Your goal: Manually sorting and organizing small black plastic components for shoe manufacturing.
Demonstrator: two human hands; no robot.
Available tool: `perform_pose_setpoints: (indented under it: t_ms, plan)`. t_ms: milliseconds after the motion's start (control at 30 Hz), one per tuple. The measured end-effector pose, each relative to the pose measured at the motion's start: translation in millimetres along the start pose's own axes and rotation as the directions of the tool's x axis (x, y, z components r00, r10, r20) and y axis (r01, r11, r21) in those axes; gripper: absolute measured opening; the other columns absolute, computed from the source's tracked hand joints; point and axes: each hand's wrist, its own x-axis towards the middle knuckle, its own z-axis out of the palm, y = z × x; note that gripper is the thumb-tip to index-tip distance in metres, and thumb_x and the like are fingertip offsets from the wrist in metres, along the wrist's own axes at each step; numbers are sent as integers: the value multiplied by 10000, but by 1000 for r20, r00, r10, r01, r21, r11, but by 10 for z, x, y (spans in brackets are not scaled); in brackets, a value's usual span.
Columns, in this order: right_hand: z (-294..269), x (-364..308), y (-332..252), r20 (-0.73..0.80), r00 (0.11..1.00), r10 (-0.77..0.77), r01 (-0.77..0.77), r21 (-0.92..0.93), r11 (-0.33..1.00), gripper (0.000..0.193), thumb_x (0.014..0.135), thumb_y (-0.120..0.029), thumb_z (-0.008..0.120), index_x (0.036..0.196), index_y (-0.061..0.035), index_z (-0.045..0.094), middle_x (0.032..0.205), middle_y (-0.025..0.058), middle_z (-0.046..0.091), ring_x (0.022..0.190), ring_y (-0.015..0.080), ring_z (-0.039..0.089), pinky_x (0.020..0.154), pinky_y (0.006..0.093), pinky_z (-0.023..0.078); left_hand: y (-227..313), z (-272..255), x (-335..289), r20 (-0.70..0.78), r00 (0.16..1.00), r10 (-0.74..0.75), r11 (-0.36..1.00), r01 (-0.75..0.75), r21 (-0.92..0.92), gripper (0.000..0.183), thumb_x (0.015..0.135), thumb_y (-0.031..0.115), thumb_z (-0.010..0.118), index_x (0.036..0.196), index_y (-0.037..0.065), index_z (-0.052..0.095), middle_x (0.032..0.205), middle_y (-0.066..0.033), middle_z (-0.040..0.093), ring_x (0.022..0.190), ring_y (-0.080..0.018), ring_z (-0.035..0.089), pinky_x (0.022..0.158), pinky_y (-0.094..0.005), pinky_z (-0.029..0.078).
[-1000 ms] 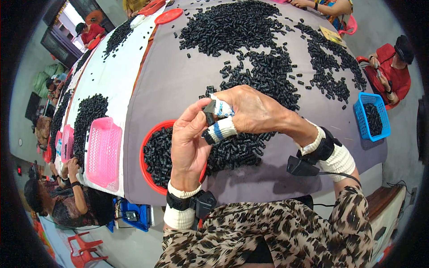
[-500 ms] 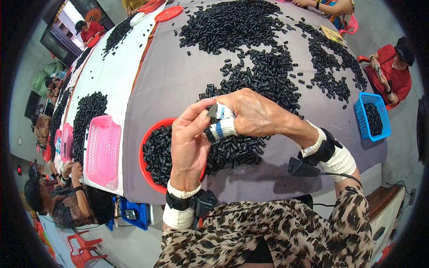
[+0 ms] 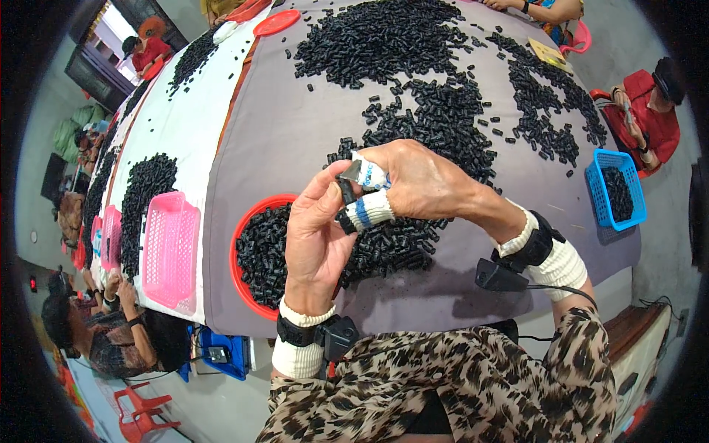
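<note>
My left hand is closed, pinching a small black cylindrical piece between thumb and fingertips. Against it is my right hand, its thumb and a finger wrapped in white bands with blue marks. A flat grey pointed piece, like a small blade, juts from the wrapped fingertips and touches or nearly touches the black piece. Below my left hand stands a round red basin filled with similar black pieces. A heap of loose black pieces lies beneath my right hand.
Large piles of black pieces cover the far table. A pink basket stands to the left, a blue basket to the right. A red lid lies at the back. Other people sit around the tables, including one in red.
My hands shift slightly; the fingertips have parted a little, and more of the black piece and the grey blade-like piece shows. The person at right has moved their hands slightly.
</note>
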Motion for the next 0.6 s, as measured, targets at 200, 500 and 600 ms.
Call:
perform_pose_setpoints:
  t_ms: [200, 500, 600]
  plan:
    - [-18, -22, -50, 1, 1000, 15, -15, 48, 999, 335, 681, -277, 735, 778, -10, 556, 656, 15, 550, 601, 95, 488, 537, 262, 396, -14, 1, 1, 7, 1000, 15, 1000, -15, 11, 276, 862, 31, 510, 1127, -47, 498, 1021, -144, 589, 915, -203, 604, 852, -356, 494]
    - [1, -16, -68, -60, 998, -23, 23, 3, 1000, 324, 648, -240, 673, 800, 29, 579, 667, 145, 610, 601, 209, 584, 588, 319, 455, 14, 135, 14, -169, 984, 65, 925, 4, 379, 214, 808, 36, 571, 1013, -25, 575, 882, -84, 616, 811, -140, 598, 764, -283, 496]
    - [-4, -23, -62, -57, 998, -6, 8, 26, 1000, 327, 651, -246, 676, 792, 32, 579, 667, 146, 609, 603, 210, 584, 586, 323, 454, -2, 136, 38, -198, 977, 74, 931, 4, 365, 196, 818, 46, 561, 997, -32, 572, 869, -83, 617, 791, -135, 599, 754, -273, 493]
